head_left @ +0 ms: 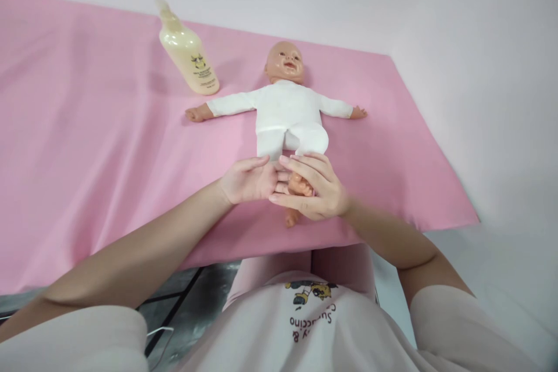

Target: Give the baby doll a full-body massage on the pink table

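Note:
A baby doll [288, 107] in white cloth lies on its back, arms stretched out to both sides and head at the far end. One leg is bent up, its foot [300, 185] showing between my hands. My right hand [320, 189] curves around this foot, with the toes visible between thumb and fingers. Palm upward, my left hand [253, 180] reaches in from the left, its extended fingers passing behind the foot and partly hidden by my right hand. The doll's other foot [292, 218] rests on the pink mat [131, 157] below my right hand.
A pump bottle of pale yellow liquid [189, 61] stands on the mat, left of the doll's head. The mat's near edge lies just in front of my body. A white wall [471, 40] borders the far and right sides.

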`<state>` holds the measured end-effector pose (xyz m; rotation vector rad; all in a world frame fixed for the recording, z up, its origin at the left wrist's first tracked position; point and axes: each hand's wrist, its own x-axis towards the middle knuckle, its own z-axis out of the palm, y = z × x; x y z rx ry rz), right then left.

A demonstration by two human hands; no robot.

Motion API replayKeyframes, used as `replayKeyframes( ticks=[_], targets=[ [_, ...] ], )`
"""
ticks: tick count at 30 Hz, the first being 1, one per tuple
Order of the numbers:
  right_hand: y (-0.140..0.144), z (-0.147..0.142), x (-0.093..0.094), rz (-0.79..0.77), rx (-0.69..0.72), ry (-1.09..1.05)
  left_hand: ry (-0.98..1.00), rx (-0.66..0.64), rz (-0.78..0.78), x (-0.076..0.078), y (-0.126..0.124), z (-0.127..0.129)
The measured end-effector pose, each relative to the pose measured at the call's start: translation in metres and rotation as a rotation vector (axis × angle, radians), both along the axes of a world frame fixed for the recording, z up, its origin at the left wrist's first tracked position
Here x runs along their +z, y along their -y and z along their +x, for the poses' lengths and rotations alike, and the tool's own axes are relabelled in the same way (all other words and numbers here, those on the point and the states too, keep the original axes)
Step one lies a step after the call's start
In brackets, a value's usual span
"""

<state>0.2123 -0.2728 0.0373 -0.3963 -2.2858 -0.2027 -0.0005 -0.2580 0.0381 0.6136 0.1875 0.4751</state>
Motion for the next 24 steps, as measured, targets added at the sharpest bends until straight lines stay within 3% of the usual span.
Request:
replayKeyframes(
  ticks=[5, 11, 19, 24],
  targets=[
    [0.001, -0.002, 0.004, 0.117, -0.015, -0.042, 0.063, -0.064, -0.05, 0.004, 0.0, -0.002],
    [0.001, -0.004, 0.013, 0.218, -0.006, -0.112, 0.013, -0.02, -0.109, 0.004, 0.002, -0.004],
    [-0.001, -0.002, 0.008, 0.166, -0.027, 0.003, 0.025, -0.048, -0.071, 0.005, -0.001, 0.001],
    [0.0, -0.003, 0.007, 0.063, -0.017, 0.018, -0.003, 0.016, -0.022, 0.003, 0.0, 0.002]
  ],
)
